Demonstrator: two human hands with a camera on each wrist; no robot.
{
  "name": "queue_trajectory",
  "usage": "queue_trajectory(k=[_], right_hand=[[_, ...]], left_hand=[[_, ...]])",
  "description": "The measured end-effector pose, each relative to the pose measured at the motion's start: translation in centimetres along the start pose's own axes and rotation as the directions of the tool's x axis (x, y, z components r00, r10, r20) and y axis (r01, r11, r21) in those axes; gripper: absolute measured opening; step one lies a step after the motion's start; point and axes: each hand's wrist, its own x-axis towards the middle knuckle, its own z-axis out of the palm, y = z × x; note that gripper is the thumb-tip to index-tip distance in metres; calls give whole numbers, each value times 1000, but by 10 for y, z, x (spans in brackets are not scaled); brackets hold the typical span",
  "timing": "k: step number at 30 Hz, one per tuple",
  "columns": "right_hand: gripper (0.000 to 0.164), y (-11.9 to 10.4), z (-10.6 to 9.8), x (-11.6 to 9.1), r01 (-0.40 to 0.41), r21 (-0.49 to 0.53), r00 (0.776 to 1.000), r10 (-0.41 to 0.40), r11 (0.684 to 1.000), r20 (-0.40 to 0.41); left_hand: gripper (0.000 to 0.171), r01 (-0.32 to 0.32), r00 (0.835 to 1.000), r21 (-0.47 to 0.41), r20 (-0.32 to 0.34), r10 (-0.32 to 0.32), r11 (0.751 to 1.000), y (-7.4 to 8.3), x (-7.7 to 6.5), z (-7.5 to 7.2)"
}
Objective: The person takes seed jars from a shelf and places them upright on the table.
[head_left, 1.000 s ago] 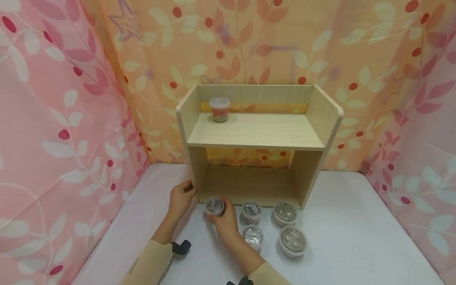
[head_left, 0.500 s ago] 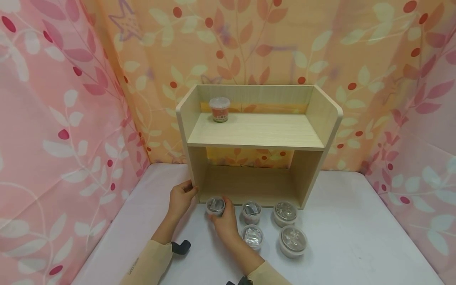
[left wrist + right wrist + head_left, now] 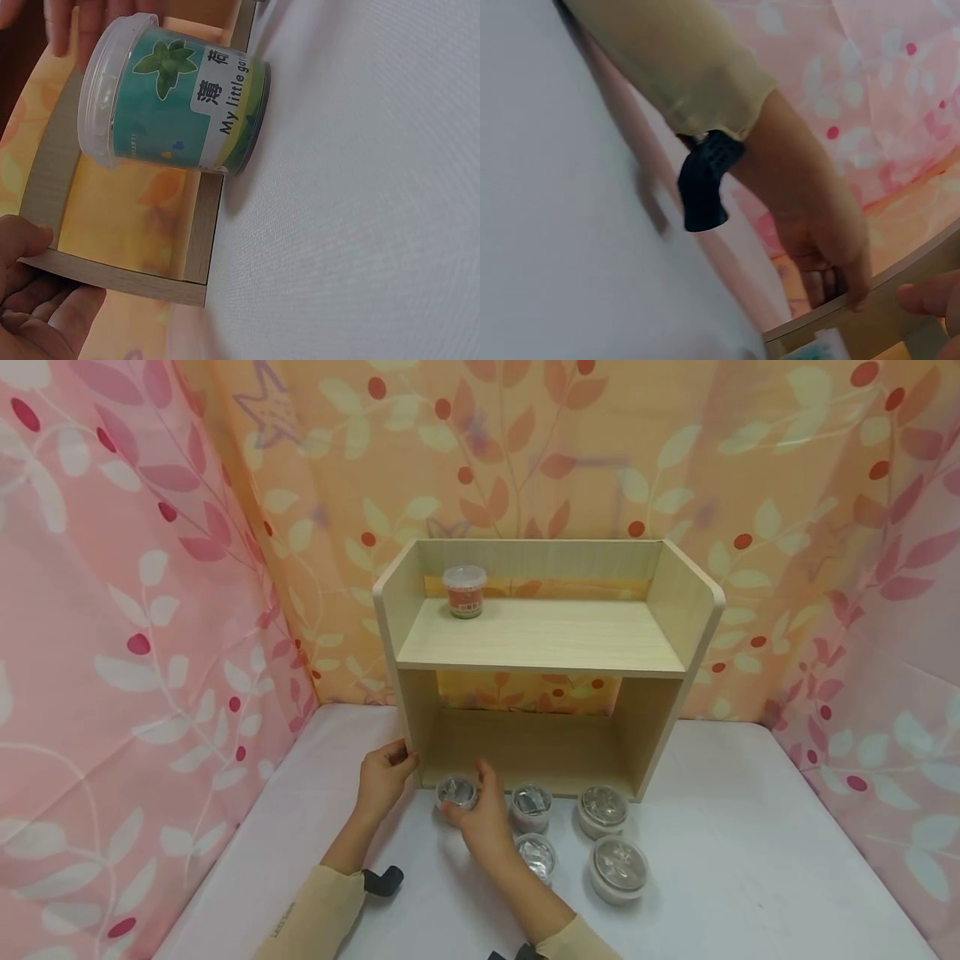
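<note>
A small clear-lidded plastic cup [image 3: 456, 791] stands upright on the white table, before the left front of a light wooden two-tier shelf [image 3: 540, 639]. Its teal label with a mint leaf and "My little garden" lettering shows on the cup [image 3: 176, 97] in the left wrist view. My left hand [image 3: 383, 783] pinches the front edge of the shelf's left side panel, thumb inside and fingers outside. Just right of the cup is my right hand [image 3: 486, 827], its fingers spread loosely; the thumb overlaps the lid in the head view. Whether it touches cannot be told.
Several similar cups stand to the right, including a cup [image 3: 532, 806] near the shelf, one [image 3: 537, 857] partly behind my right wrist, and a wider tub [image 3: 618, 867]. A red-labelled cup [image 3: 465, 592] sits on the upper shelf. Patterned curtains [image 3: 142, 610] surround the table.
The right hand's fingers have loosened from around the cup and moved slightly right and away. The cup shifted a little to the right earlier. The left hand stays on the panel.
</note>
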Motion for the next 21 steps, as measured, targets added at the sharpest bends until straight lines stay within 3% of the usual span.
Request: queue_trajectory(k=[5,12,21], right_hand=[[83,-24,-17,-2,-5,87,994,-5,996,107],[79,-72,-48,-6,46,113,969,-72,993,236],[75,-143,-87,7,231,111,924,-253,967,286]], left_hand=[[37,7,1000,-6,5,-7,1000,0,-1,-1],[37,3,1000,-13,5,-3,1000,-3,-1,0],[36,-5,1000,-27,-5,5,1000,-1,0,1]])
